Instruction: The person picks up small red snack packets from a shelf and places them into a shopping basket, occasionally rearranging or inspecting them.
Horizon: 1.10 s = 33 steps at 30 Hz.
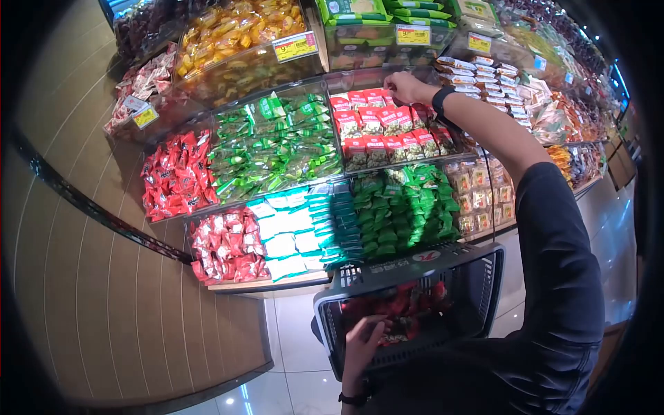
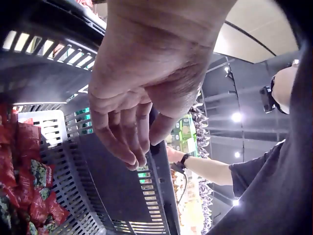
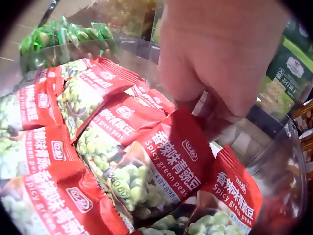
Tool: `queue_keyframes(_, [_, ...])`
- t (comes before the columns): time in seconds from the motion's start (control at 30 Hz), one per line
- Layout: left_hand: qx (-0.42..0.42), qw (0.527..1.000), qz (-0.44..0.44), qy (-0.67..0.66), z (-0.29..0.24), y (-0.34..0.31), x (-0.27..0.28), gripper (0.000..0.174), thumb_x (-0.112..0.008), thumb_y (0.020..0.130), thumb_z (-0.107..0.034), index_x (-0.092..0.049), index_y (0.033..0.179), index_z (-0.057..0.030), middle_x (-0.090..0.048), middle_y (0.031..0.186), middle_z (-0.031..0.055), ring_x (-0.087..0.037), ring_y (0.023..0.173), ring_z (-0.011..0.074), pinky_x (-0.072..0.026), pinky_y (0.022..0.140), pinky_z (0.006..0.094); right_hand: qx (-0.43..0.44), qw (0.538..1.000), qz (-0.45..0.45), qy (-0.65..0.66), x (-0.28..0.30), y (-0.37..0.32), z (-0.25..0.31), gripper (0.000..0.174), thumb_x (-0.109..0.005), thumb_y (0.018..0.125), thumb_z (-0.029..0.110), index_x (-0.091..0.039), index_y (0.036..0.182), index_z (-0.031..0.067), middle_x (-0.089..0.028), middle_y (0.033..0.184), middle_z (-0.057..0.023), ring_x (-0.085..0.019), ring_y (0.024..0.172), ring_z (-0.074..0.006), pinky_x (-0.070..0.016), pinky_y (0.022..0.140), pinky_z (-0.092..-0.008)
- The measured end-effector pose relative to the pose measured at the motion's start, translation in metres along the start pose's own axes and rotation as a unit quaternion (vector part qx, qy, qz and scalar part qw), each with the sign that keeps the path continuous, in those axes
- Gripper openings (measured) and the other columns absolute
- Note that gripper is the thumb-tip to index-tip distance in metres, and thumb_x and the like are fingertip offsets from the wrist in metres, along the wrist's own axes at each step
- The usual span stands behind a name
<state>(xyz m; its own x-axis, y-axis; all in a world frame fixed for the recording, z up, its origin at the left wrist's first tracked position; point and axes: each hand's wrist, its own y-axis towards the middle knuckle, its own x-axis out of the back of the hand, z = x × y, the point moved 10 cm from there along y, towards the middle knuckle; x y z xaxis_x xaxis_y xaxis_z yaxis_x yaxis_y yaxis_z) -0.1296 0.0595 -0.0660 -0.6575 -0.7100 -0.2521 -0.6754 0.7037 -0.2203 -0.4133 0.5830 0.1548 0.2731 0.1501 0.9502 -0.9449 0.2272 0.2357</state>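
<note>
My right hand (image 1: 407, 88) reaches into the far side of a clear bin of red-topped spicy green peas packets (image 1: 398, 122). In the right wrist view its bent fingers (image 3: 215, 120) pinch the top edge of one spicy green peas packet (image 3: 171, 159), which tilts up among the others. The fingertips are partly hidden behind it. My left hand (image 1: 365, 339) hovers over the dark shopping basket (image 1: 494, 277), its fingers loosely bent around nothing. In the left wrist view, several red packets (image 2: 29, 166) lie inside the basket, some showing green peas.
Left of the peas bin are green-wrapped snacks (image 1: 277, 145); nearer me lie dark green packets (image 1: 401, 214) and white-and-teal packets (image 1: 287, 232). Clear partitions divide the bins. A wood-panelled surface (image 1: 138, 311) curves along the left. Brown-and-white packets (image 1: 477, 79) sit beyond my right wrist.
</note>
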Motion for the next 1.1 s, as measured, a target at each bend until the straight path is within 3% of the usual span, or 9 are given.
queue_keyframes(0.23, [-0.045, 0.995, 0.015, 0.087, -0.004, -0.001, -0.003, 0.018, -0.065, 0.097, -0.002, -0.069, 0.114, 0.0000, -0.075, 0.098, 0.0094, -0.071, 0.087, 0.0126, -0.0568, 0.075, 0.0255, 0.017, 0.985, -0.044, -0.166, 0.074, -0.066, 0.067, 0.033, -0.069, 0.086, 0.017, -0.062, 0.115, 0.0017, -0.069, 0.111, -0.0230, -0.066, 0.102, -0.0428, -0.0537, 0.088, -0.0516])
queue_keyframes(0.37, [-0.042, 0.984, 0.076, 0.159, 0.014, 0.005, -0.020, 0.021, -0.066, 0.096, -0.003, -0.067, 0.117, -0.0007, -0.074, 0.101, 0.0068, -0.070, 0.089, 0.0117, -0.0576, 0.078, 0.0265, 0.171, 0.977, -0.121, -0.049, 0.133, -0.187, 0.148, 0.027, -0.067, 0.089, 0.013, -0.062, 0.113, 0.0007, -0.066, 0.106, -0.0206, -0.064, 0.100, -0.0421, -0.0524, 0.084, -0.0511])
queue_keyframes(0.43, [-0.194, 0.928, 0.091, 0.305, -0.016, 0.004, -0.041, 0.031, -0.070, 0.093, -0.003, -0.064, 0.123, -0.0026, -0.071, 0.111, 0.0064, -0.069, 0.095, 0.0136, -0.0573, 0.082, 0.0281, 0.152, 0.979, -0.115, 0.067, 0.154, -0.270, 0.183, 0.027, -0.068, 0.090, 0.013, -0.061, 0.112, -0.0002, -0.064, 0.103, -0.0196, -0.064, 0.094, -0.0412, -0.0524, 0.081, -0.0485])
queue_keyframes(0.5, [-0.108, 0.962, 0.120, 0.218, 0.005, 0.015, -0.045, 0.044, -0.076, 0.087, -0.003, -0.060, 0.129, -0.0036, -0.066, 0.120, 0.0080, -0.066, 0.107, 0.0177, -0.0564, 0.088, 0.0319, 0.152, 0.977, -0.122, 0.085, 0.152, -0.349, 0.205, 0.026, -0.069, 0.090, 0.013, -0.061, 0.111, -0.0005, -0.062, 0.103, -0.0182, -0.065, 0.088, -0.0373, -0.0532, 0.078, -0.0444])
queue_keyframes(0.57, [-0.057, 0.955, 0.072, 0.284, 0.038, 0.026, -0.030, 0.054, -0.079, 0.083, -0.002, -0.057, 0.132, -0.0032, -0.063, 0.124, 0.0088, -0.063, 0.113, 0.0200, -0.0543, 0.095, 0.0343, 0.017, 0.973, -0.003, 0.230, 0.108, -0.413, 0.203, 0.031, -0.072, 0.089, 0.013, -0.060, 0.114, -0.0003, -0.062, 0.104, -0.0169, -0.065, 0.090, -0.0331, -0.0540, 0.077, -0.0407])
queue_keyframes(0.7, [-0.196, 0.873, 0.074, 0.441, 0.032, 0.049, -0.036, 0.078, -0.087, 0.068, -0.009, -0.053, 0.138, -0.0076, -0.057, 0.133, 0.0166, -0.055, 0.128, 0.0341, -0.0461, 0.108, 0.0429, -0.051, 0.920, 0.179, 0.344, -0.049, -0.510, 0.197, 0.057, -0.075, 0.089, 0.015, -0.049, 0.137, 0.0007, -0.056, 0.120, -0.0170, -0.065, 0.101, -0.0296, -0.0558, 0.086, -0.0376])
queue_keyframes(0.8, [-0.108, 0.862, 0.058, 0.491, 0.075, 0.071, -0.025, 0.093, -0.089, 0.061, -0.015, -0.048, 0.144, -0.0143, -0.041, 0.148, 0.0212, -0.038, 0.140, 0.0448, -0.0376, 0.116, 0.0475, -0.078, 0.947, 0.245, 0.193, -0.173, -0.555, 0.185, 0.087, -0.075, 0.085, 0.024, -0.027, 0.154, 0.0008, -0.045, 0.142, -0.0294, -0.046, 0.131, -0.0506, -0.0415, 0.110, -0.0539])
queue_keyframes(0.87, [-0.075, 0.852, 0.062, 0.515, 0.090, 0.078, -0.025, 0.096, -0.090, 0.060, -0.016, -0.046, 0.146, -0.0162, -0.036, 0.153, 0.0214, -0.034, 0.142, 0.0461, -0.0363, 0.117, 0.0482, -0.157, 0.908, 0.324, 0.214, -0.224, -0.558, 0.186, 0.094, -0.076, 0.081, 0.024, -0.025, 0.157, 0.0036, -0.034, 0.153, -0.0305, -0.041, 0.136, -0.0506, -0.0393, 0.112, -0.0565])
queue_keyframes(1.1, [0.024, 0.781, 0.054, 0.622, 0.110, 0.095, -0.026, 0.108, -0.094, 0.058, -0.022, -0.039, 0.150, -0.0233, -0.029, 0.157, 0.0189, -0.030, 0.145, 0.0455, -0.0352, 0.117, 0.0549, -0.198, 0.950, 0.161, 0.179, -0.298, -0.490, 0.165, 0.097, -0.075, 0.079, 0.029, -0.023, 0.159, 0.0132, -0.013, 0.165, -0.0241, -0.014, 0.152, -0.0494, -0.0236, 0.121, -0.0594])
